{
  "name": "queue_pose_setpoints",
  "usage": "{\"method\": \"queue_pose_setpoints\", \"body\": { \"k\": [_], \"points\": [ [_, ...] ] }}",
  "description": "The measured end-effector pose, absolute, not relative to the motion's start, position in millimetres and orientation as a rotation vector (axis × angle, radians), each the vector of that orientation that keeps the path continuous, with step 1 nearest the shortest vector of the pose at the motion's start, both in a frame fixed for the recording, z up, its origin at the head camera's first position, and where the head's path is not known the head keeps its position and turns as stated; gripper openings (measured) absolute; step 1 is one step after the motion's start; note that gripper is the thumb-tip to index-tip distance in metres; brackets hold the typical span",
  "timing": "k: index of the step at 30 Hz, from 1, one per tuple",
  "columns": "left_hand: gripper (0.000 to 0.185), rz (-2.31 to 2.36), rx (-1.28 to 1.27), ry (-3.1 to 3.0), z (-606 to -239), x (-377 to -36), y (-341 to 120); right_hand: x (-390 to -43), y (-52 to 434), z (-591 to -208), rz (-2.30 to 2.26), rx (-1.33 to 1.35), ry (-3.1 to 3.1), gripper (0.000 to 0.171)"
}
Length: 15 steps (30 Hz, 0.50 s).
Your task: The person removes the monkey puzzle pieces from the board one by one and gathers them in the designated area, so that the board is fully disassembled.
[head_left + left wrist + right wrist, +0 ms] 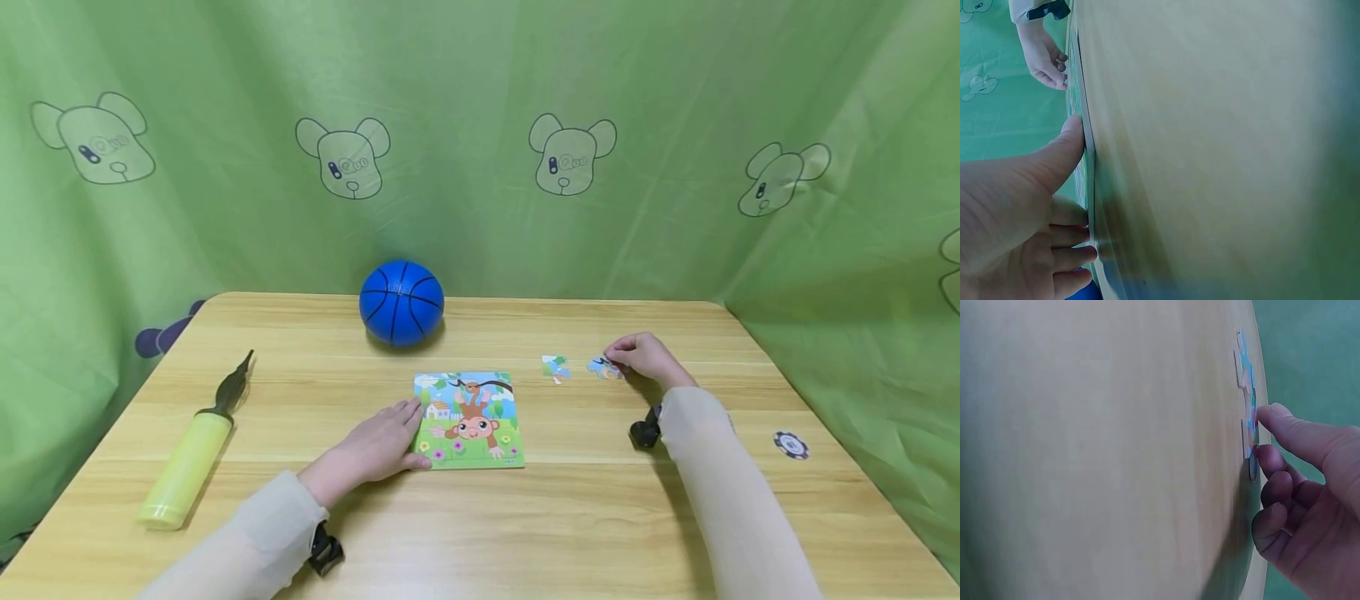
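Puzzle piece [604,367] pinched off the table by the right hand [647,357]; flat-fingered left hand [382,442] steadies the board [469,417].

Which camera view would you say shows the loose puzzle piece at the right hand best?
The head view: the puzzle piece lies flat on the table, pinched by the right hand. The right wrist view shows it only edge-on at the fingertips. The left wrist view does not show it clearly.

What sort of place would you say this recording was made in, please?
Probably a staged tabletop setup rather than a lived-in room: a wooden table closed in by a green curtain printed with cartoon bears, with toys laid out, namely a puzzle, a blue ball and a pump.
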<state>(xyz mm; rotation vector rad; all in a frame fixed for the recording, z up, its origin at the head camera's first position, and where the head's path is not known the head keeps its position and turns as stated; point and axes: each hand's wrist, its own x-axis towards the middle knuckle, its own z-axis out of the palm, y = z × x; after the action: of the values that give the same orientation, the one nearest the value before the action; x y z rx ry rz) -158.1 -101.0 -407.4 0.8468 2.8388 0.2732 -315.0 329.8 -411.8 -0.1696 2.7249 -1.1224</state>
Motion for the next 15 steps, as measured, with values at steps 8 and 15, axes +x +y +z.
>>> {"method": "queue_pose_setpoints", "body": {
  "k": [8,15],
  "points": [
    [0.080,0.267,0.848,2.840,-408.8,-158.4,-100.3,-313.1,329.5,-410.6,-1.132,-0.152,2.702,0.026],
    [0.080,0.264,0.848,2.838,-407.3,-157.4,-99.9,-308.2,314.3,-397.5,-1.057,-0.293,2.779,0.030]
  ]
}}
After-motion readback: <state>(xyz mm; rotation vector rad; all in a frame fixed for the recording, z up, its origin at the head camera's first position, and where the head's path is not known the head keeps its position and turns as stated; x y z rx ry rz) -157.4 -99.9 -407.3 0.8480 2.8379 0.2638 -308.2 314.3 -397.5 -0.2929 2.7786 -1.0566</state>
